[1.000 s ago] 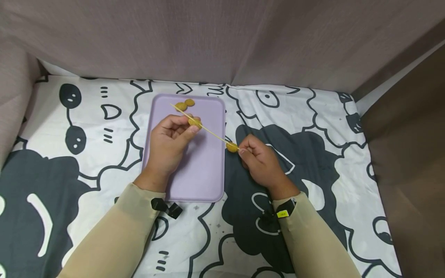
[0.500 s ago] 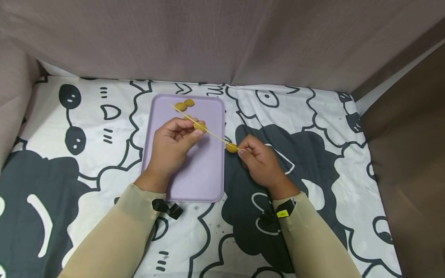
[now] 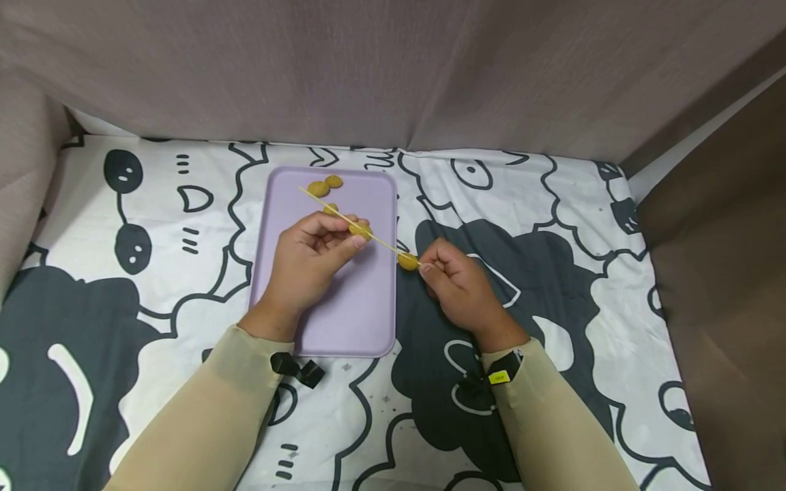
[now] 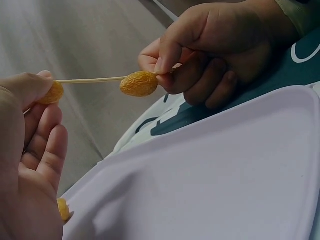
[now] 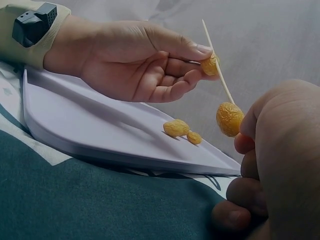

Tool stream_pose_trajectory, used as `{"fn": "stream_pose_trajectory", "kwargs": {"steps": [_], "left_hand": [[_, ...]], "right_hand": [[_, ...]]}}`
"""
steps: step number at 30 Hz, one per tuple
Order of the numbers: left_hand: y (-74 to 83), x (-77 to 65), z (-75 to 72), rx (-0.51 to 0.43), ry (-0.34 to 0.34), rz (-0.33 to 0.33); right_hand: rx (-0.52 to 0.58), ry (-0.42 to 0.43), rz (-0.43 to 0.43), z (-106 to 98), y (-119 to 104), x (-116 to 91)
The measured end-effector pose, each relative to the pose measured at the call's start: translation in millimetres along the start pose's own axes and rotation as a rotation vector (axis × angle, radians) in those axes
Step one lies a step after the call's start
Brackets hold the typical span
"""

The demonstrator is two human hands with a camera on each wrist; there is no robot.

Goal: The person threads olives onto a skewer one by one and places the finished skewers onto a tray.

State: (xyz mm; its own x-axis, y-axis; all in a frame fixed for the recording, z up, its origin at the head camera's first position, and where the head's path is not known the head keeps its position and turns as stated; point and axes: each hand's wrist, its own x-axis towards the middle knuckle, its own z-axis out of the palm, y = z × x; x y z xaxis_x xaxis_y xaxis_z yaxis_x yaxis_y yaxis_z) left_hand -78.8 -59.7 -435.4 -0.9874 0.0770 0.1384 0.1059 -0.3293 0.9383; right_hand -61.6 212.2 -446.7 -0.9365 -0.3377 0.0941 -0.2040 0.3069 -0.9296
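My right hand (image 3: 460,290) pinches one end of a thin wooden skewer (image 3: 383,243) between thumb and forefinger. Right at those fingertips, a wrinkled yellow dried fruit (image 4: 139,83) is threaded on the stick. Farther along it, my left hand (image 3: 307,262) pinches a second dried fruit (image 5: 210,64) with thumb and fingertips. The skewer passes through this one too, and its free end sticks out beyond it in the right wrist view. A bare stretch of stick separates the two fruits. Both hands are raised, the left over the lilac tray (image 3: 350,331), the right beyond its right edge.
Two dried fruits (image 3: 318,189) lie together near the tray's far left corner, and another (image 3: 330,209) lies just beyond the left fingers. A black-and-white cartoon cloth (image 3: 202,293) covers the surface. Grey-brown fabric (image 3: 393,75) rises behind and at the sides.
My left hand has moved right and slightly nearer, bringing its dried fruit along the skewer toward the other one. The right hand stays almost still. More of the fruit behind the left fingers shows.
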Motion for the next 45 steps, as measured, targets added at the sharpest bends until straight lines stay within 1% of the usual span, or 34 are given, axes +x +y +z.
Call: {"fn": "stream_pose_trajectory", "kwargs": {"steps": [9,17,32,41,45], "left_hand": [[-0.9,-1.5,1.3,0.031,-0.034,-0.010],[-1.5,-1.8,1.3,0.083,-0.061,-0.019],[-1.3,-3.2,1.9,0.233,-0.091,-0.111],[-2.9,-3.0,1.9,0.266,-0.115,-0.124],[-2.5,-3.2,2.1,0.273,-0.127,-0.144]], "right_hand": [[-0.006,-0.009,0.011,-0.7,-0.9,-0.5],[-0.021,-0.019,0.010,-1.2,-1.4,-0.8],[-0.026,-0.039,-0.005,-1.6,2.7,-1.9],[-0.019,-0.040,-0.018,-1.2,0.5,-1.2],[-0.016,-0.042,-0.026,-1.3,0.9,-0.7]]}}
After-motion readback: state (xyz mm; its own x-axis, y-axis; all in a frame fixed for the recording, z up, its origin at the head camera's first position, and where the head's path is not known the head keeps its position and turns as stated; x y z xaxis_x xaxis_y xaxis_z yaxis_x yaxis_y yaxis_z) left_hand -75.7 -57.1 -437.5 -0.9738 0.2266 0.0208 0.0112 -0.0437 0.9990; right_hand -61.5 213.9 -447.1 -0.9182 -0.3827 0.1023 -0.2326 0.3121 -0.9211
